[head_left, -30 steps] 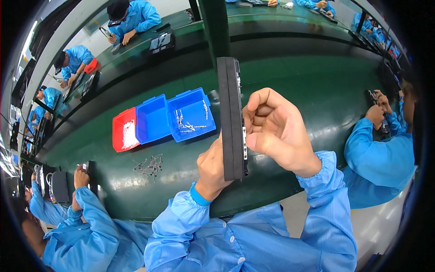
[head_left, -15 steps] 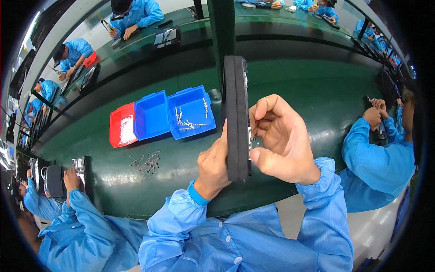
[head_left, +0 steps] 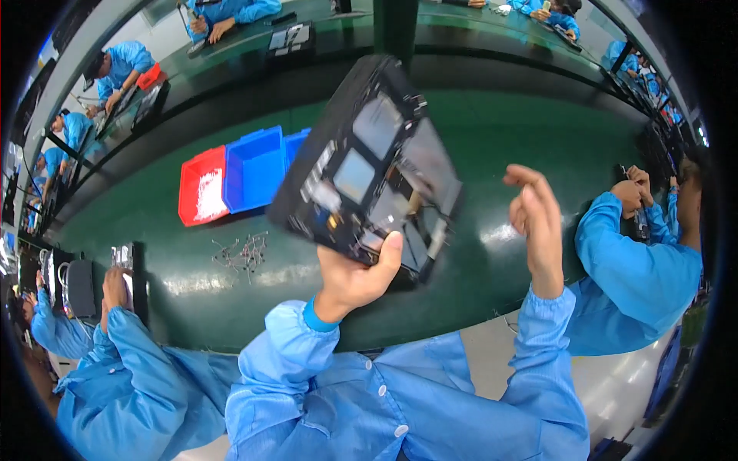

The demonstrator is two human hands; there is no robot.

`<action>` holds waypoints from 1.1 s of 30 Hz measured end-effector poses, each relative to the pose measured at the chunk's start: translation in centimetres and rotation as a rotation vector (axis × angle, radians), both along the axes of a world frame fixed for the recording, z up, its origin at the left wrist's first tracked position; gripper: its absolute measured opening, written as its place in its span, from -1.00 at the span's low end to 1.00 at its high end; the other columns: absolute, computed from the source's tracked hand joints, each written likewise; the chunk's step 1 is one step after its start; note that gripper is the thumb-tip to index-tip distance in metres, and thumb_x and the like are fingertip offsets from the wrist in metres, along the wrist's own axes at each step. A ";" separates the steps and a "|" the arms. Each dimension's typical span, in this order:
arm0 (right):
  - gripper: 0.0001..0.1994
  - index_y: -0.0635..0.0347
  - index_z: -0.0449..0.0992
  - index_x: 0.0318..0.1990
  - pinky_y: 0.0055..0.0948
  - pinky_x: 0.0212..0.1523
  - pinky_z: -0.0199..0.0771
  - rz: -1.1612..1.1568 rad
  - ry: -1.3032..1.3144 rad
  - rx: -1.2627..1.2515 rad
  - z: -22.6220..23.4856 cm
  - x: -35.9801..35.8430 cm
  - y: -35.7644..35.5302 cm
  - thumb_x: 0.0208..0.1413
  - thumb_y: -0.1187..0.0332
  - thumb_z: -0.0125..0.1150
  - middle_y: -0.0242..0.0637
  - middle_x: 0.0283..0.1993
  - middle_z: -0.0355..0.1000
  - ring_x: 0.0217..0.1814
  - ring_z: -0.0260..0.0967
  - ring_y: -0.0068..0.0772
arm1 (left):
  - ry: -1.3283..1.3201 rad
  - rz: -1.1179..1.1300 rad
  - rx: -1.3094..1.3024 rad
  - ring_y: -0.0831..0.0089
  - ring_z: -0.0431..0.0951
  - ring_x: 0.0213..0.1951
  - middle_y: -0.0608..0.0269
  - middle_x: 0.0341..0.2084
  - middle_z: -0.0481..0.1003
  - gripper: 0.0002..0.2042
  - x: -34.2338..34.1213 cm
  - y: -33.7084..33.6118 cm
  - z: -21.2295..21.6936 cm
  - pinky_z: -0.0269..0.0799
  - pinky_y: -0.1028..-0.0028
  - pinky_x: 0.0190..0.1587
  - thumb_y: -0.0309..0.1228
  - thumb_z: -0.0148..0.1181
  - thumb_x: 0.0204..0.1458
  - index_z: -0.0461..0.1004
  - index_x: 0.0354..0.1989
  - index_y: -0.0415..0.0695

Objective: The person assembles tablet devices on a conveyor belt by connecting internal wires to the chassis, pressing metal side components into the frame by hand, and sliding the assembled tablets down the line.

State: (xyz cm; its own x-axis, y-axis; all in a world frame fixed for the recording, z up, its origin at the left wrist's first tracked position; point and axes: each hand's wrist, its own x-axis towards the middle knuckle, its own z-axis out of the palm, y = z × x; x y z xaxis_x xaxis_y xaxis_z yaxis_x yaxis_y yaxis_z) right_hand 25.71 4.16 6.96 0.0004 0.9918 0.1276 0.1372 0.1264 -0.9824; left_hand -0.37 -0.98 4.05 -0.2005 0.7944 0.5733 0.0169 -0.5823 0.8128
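My left hand [head_left: 354, 280] grips a black rectangular electronic unit [head_left: 367, 157] by its near edge, thumb laid over the inner face. The unit is tilted in the air above the table; silvery panels, cables and small parts show on its face, somewhat blurred. Off to the right of it, my right hand [head_left: 540, 230] is raised, fingers loosely stretched and nothing seen in them. Behind the unit's left side stand a red bin [head_left: 187, 192] of small white pieces, a blue bin [head_left: 255, 173] and a second blue bin [head_left: 294, 144], mostly hidden.
A tangle of thin wired parts [head_left: 244, 253] lies on the green table [head_left: 207, 307], left of my left hand. Close by on the left and right, co-workers in blue [head_left: 642, 269] handle units. A dark green post [head_left: 395, 31] rises at the table's far side.
The unit has turned from edge-on to show its inner face, swinging left over the second blue bin. My right hand has come away from it, moving right and opening.
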 end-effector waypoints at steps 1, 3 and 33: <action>-0.29 0.32 0.27 0.27 -0.67 -0.44 0.20 0.107 0.074 -0.056 -1.0 0.3 -1.5 0.12 -0.05 0.21 -0.29 -0.04 0.43 -0.38 0.25 -0.73 | -0.059 -0.121 -0.091 0.60 0.47 -0.39 0.32 -0.39 0.52 -0.80 -0.5 -0.4 0.4 0.40 0.54 -0.35 -0.48 0.30 0.05 0.49 -0.20 -0.30; -0.19 0.38 0.26 0.27 -0.44 -0.03 0.46 0.215 0.233 -0.108 -4.4 2.0 -5.0 0.08 -0.16 0.21 -0.17 0.17 0.37 -0.08 0.46 -0.39 | -0.330 -0.385 -0.367 0.60 0.48 -0.38 0.30 -0.40 0.52 -0.79 0.2 -0.6 2.5 0.41 0.54 -0.37 -0.46 0.26 0.08 0.46 -0.17 -0.30; -0.58 0.74 0.16 0.20 -0.25 0.35 0.35 0.025 0.545 0.010 -10.8 -2.6 20.8 0.24 0.63 -0.02 0.27 0.17 0.31 0.26 0.35 0.04 | 0.992 0.807 -0.479 0.41 0.39 -0.53 0.22 -0.50 0.38 -0.90 -21.8 -6.9 -3.0 0.31 0.40 -0.46 -0.46 0.29 0.05 0.62 -0.29 -0.18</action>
State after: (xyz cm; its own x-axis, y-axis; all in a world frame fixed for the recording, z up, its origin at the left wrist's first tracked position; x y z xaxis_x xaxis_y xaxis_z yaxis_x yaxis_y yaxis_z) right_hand 23.12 24.94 -3.80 0.0450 0.9912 0.1248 -0.3943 0.1324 -0.9094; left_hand -22.15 -7.85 1.01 -0.3680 0.8134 0.4504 0.9041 0.1998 0.3778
